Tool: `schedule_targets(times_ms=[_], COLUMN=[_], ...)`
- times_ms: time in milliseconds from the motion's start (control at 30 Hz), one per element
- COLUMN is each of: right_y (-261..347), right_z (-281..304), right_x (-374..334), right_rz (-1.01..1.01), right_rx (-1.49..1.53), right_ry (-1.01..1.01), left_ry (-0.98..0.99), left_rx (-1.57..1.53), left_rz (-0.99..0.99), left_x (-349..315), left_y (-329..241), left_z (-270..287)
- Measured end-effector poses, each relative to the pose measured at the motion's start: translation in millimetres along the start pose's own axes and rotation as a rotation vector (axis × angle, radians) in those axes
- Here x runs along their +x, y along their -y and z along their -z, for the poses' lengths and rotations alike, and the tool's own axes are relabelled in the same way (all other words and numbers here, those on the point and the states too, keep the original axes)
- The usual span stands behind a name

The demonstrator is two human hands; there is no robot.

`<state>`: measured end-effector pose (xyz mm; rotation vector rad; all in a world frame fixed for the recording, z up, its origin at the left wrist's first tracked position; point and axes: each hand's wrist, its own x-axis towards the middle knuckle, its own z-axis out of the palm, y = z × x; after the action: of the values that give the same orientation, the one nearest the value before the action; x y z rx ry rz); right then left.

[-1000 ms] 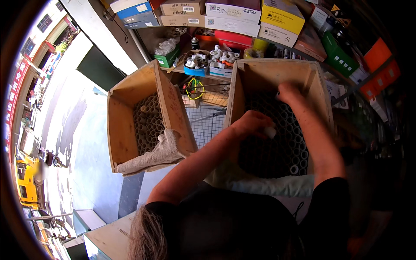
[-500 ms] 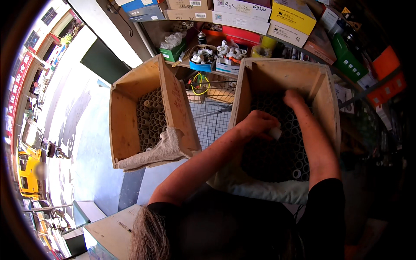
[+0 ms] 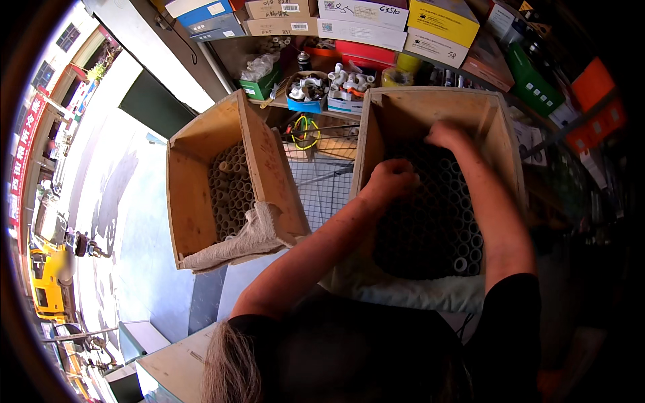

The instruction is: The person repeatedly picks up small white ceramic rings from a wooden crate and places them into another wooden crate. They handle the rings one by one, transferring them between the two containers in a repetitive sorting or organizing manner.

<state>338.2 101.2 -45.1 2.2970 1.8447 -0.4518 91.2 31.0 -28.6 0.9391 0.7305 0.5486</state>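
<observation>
A deep wooden box (image 3: pixel 507 144) stands before me, its floor packed with upright short tubes (image 3: pixel 459 264), most of them dark in shadow. My left hand (image 3: pixel 391 180) is over the left part of this box, above the tubes. Its fingers are curled together, and a small pale edge shows at their tips, too little to name. Deeper in, near the far wall, my right hand (image 3: pixel 445 134) reaches down with bent fingers pinched close. What it holds, if anything, is lost in shadow.
Left of it, a second wooden box (image 3: pixel 195 201) holds more upright tubes, with a cloth (image 3: pixel 235 243) over its near edge. A wire grid (image 3: pixel 326 195) lies between the boxes. Behind are cartons (image 3: pixel 363 33) and bins of white pipe fittings (image 3: pixel 346 84). A street opens at far left.
My left hand has drawn back up and left, and the white tube piece seen in it before no longer shows. The right hand has shifted slightly left along the far wall.
</observation>
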Motion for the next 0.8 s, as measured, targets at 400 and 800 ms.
schedule_targets(times_ms=[400,800], right_y=[54.5,38.6], right_z=[53.0,55.5], right_x=[-50.2,-48.1], right_rz=[0.102,0.051], right_rx=[0.713,0.904], right_ry=[0.684,0.503], left_ry=[-0.041,-0.121], left_rx=[-0.052,-0.119], left_rz=[-0.056,-0.131], left_x=[1.9,-6.2], left_y=[-3.0,-8.2], left_z=[3.6,2.9])
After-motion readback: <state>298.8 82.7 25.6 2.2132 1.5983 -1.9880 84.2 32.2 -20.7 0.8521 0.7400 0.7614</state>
